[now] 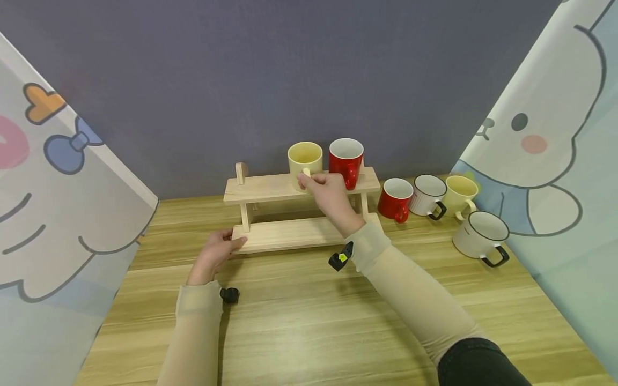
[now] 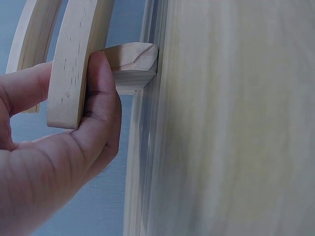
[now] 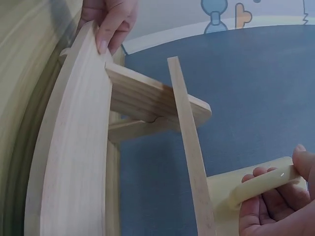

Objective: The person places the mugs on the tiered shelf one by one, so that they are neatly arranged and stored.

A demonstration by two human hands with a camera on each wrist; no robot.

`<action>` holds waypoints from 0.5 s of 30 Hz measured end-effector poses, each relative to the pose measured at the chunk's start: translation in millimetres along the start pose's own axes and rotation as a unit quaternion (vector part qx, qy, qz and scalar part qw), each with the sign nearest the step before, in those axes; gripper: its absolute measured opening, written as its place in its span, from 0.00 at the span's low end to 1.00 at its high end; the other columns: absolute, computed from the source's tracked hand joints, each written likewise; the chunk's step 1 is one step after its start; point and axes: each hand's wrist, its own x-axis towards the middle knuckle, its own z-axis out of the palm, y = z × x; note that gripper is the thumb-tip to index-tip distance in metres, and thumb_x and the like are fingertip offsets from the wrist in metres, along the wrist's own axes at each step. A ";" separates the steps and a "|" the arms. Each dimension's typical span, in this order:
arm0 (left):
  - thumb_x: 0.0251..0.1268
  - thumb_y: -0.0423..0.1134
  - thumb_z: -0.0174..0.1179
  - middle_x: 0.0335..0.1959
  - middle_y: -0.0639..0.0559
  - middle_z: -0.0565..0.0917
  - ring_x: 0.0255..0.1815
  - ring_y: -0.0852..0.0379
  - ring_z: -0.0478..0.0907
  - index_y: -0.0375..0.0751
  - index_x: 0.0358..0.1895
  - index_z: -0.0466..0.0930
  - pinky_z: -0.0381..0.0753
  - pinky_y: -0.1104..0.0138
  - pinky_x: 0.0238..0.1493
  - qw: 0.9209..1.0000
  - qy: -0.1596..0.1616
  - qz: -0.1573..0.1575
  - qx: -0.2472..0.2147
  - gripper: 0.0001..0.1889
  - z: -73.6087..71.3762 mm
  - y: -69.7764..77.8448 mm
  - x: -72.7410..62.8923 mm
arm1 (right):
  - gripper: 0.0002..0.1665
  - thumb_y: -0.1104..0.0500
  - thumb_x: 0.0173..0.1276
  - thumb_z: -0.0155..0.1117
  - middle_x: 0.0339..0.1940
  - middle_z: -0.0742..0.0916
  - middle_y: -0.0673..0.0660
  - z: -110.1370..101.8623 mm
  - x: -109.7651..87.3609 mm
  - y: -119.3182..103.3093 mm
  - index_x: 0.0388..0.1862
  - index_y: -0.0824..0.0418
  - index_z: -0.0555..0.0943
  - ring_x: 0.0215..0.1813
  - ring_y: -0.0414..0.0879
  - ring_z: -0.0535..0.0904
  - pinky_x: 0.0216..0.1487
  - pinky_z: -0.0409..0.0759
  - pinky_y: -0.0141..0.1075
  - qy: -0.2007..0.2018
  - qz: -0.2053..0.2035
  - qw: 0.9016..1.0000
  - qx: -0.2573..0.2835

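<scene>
A two-tier wooden rack [image 1: 285, 236] stands on the table against the dark back wall. On its upper shelf is a yellow mug [image 1: 305, 154], left of a red mug [image 1: 345, 155]. My right hand [image 1: 329, 194] pinches the yellow mug's handle [image 3: 266, 186] between thumb and fingers, and the mug's base is hidden behind the hand. At the lower shelf's left end, my left hand [image 1: 216, 252] grips the board; in the left wrist view the thumb and fingers close around the board's end [image 2: 74, 73].
Right of the rack stand a smaller red mug [image 1: 393, 199], a white mug with black handle [image 1: 427, 195], another yellow mug [image 1: 458, 197] and, nearer, a larger white black-handled mug [image 1: 479, 236]. Cartoon-printed panels [image 1: 545, 134] border both sides of the wooden table [image 1: 289, 321].
</scene>
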 end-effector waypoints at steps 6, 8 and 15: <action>0.78 0.39 0.58 0.61 0.33 0.69 0.56 0.44 0.74 0.20 0.77 0.50 0.76 0.51 0.57 1.000 0.001 0.001 -0.004 0.37 0.0 -0.8 0.5 | 0.20 0.47 0.69 0.73 0.35 0.85 0.53 -2.9 -5.9 1.3 0.42 0.65 0.91 0.39 0.45 0.72 0.39 0.72 0.38 -0.007 -0.011 0.999 -0.029; 0.78 0.39 0.58 0.63 0.32 0.68 0.57 0.43 0.73 0.20 0.77 0.49 0.75 0.50 0.58 1.000 0.000 0.000 -0.005 0.38 0.2 -0.5 -0.2 | 0.20 0.47 0.69 0.73 0.37 0.87 0.52 -5.7 -9.5 2.2 0.44 0.64 0.90 0.41 0.45 0.75 0.41 0.75 0.40 -0.010 -0.022 0.999 -0.034; 0.78 0.39 0.59 0.60 0.34 0.71 0.54 0.46 0.75 0.20 0.76 0.52 0.75 0.51 0.59 1.000 0.003 0.005 -0.003 0.36 -2.0 -3.6 3.1 | 0.22 0.48 0.69 0.73 0.43 0.90 0.51 -19.9 -27.5 3.6 0.51 0.63 0.89 0.45 0.45 0.83 0.48 0.81 0.41 -0.020 -0.049 0.998 -0.016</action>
